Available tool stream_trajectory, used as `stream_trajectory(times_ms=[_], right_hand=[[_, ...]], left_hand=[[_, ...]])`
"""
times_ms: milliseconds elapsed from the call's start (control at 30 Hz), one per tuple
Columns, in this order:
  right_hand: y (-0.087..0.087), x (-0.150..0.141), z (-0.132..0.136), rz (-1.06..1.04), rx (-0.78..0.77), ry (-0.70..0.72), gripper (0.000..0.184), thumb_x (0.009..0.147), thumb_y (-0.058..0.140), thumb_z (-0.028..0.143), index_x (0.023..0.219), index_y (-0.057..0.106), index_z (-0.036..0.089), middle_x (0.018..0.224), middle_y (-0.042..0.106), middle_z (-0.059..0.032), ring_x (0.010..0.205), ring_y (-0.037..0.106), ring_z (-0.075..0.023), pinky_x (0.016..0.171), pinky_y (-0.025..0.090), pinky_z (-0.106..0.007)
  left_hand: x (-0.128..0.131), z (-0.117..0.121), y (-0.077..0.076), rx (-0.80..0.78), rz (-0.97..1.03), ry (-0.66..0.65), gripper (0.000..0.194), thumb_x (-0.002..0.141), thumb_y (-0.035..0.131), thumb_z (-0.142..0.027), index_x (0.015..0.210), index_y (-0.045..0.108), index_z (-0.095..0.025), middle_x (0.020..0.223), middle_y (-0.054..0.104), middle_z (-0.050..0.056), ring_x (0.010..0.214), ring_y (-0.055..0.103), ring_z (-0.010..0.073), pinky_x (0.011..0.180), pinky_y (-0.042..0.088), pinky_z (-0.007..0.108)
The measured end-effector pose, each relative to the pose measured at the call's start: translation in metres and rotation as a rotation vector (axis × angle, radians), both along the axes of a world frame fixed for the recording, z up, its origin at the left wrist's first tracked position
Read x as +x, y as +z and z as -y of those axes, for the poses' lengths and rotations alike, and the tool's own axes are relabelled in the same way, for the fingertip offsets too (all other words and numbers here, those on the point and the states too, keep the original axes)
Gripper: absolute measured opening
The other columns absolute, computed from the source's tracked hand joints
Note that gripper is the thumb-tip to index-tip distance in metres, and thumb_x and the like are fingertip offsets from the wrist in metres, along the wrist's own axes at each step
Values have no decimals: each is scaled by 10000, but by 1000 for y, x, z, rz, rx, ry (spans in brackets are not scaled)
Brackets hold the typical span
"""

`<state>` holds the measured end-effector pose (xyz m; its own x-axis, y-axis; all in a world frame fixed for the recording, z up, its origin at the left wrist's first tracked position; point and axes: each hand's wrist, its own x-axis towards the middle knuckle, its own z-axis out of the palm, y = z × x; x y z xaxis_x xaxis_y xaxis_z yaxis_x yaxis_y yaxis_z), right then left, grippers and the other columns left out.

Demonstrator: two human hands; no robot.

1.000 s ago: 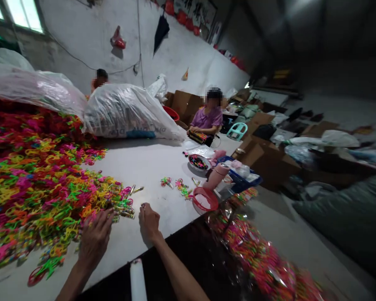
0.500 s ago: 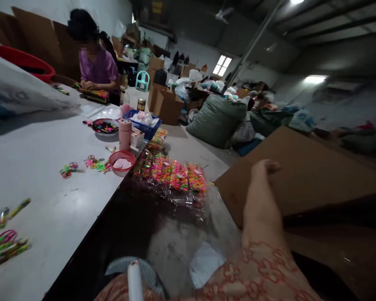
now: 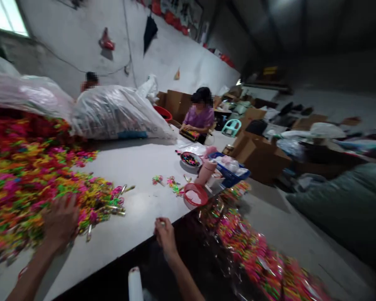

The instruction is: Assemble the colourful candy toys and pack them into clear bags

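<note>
My left hand (image 3: 61, 215) lies on a heap of small bright plastic toys (image 3: 28, 179) on the white table, its fingers stretched out over them. At the table's front edge is my right hand (image 3: 165, 234), fingers curled in; what they hold, if anything, I cannot make out. Between the two hands, several loose toys with clear tube-like ends (image 3: 115, 209) lie at the heap's right side. A few more colourful toys (image 3: 173, 182) rest farther along the white tabletop (image 3: 134, 234).
A red basket (image 3: 196, 195), a pink bottle (image 3: 207, 172), a bowl of dark pieces (image 3: 190, 161) and a blue basket (image 3: 232, 177) stand along the edge. Bagged toys (image 3: 253, 251) lie beyond it. Large plastic sacks (image 3: 119, 110) line the back; a co-worker (image 3: 200, 113) sits at the far end.
The view has swung left, bringing the toy heap into sight. My right hand has come from over the cardboard on the right to the table edge. My left hand now shows.
</note>
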<state>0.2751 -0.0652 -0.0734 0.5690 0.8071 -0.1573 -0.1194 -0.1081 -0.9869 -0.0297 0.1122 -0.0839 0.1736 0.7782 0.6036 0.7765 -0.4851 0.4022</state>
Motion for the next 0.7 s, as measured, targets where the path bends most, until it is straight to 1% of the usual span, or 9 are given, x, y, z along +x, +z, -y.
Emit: stream_trajectory(times_ms=[33, 67, 133, 200, 233, 333, 467, 600, 700], right_hand=[[-3, -23, -15, 0, 14, 89, 438, 658, 638, 600, 821, 589, 196, 521, 557, 42, 323, 308, -55, 330, 194, -195], [-3, -42, -28, -4, 24, 153, 443, 658, 642, 597, 817, 594, 187, 543, 565, 43, 331, 314, -49, 335, 203, -195], [3, -66, -49, -27, 28, 239, 471, 643, 654, 609, 812, 607, 172, 571, 565, 45, 343, 321, -42, 346, 221, -198], [7, -78, -67, -48, 14, 312, 494, 614, 679, 620, 796, 613, 165, 575, 556, 49, 351, 323, -38, 355, 226, -200], [6, -82, -76, -55, 4, 352, 501, 603, 692, 621, 795, 617, 164, 576, 555, 49, 355, 323, -38, 358, 226, -201], [0, -89, -93, -70, -25, 442, 509, 581, 726, 615, 800, 631, 165, 577, 553, 50, 361, 326, -41, 363, 228, -206], [-10, -90, -104, -90, -39, 431, 503, 569, 749, 596, 804, 644, 163, 577, 551, 48, 373, 338, -46, 367, 229, -207], [-16, -90, -110, -108, -74, 392, 493, 567, 755, 579, 816, 652, 166, 558, 556, 42, 379, 322, -48, 366, 218, -201], [-19, -89, -108, -100, -67, 379, 473, 599, 745, 565, 841, 661, 167, 558, 561, 38, 388, 337, -50, 371, 235, -197]], left_hand=[[4, -5, 5, -2, -73, 79, 457, 839, 432, -310, 1280, 549, -295, 1275, 626, 47, 1228, 485, 349, 1027, 305, 615], [7, -8, 11, -35, -153, 112, 391, 812, 452, -264, 1153, 633, -203, 1183, 665, 116, 1145, 539, 341, 991, 352, 583], [11, -15, 21, -94, -283, 79, 279, 783, 490, -170, 987, 680, -165, 1099, 689, 145, 1065, 575, 300, 937, 408, 497], [8, -23, 26, -101, -327, 51, 246, 807, 461, -95, 883, 686, -160, 1035, 702, 150, 1016, 589, 289, 903, 422, 476], [3, -27, 27, -111, -344, 78, 238, 828, 456, -97, 860, 683, -163, 1022, 703, 147, 1011, 589, 283, 897, 426, 464], [-15, -29, 24, -143, -389, 133, 246, 854, 462, -101, 940, 679, -180, 1081, 694, 108, 1063, 576, 245, 929, 423, 406], [-25, -19, 25, -89, -354, 116, 300, 845, 475, -98, 1065, 655, -192, 1182, 657, 89, 1132, 548, 234, 992, 388, 406], [6, -30, 32, -71, -393, 12, 335, 868, 503, -166, 1183, 603, -222, 1286, 599, 104, 1217, 491, 277, 1040, 310, 491], [38, -50, 34, -194, -452, -86, 243, 859, 496, -115, 1034, 649, -184, 1100, 666, 123, 1105, 553, 275, 1023, 314, 504]])
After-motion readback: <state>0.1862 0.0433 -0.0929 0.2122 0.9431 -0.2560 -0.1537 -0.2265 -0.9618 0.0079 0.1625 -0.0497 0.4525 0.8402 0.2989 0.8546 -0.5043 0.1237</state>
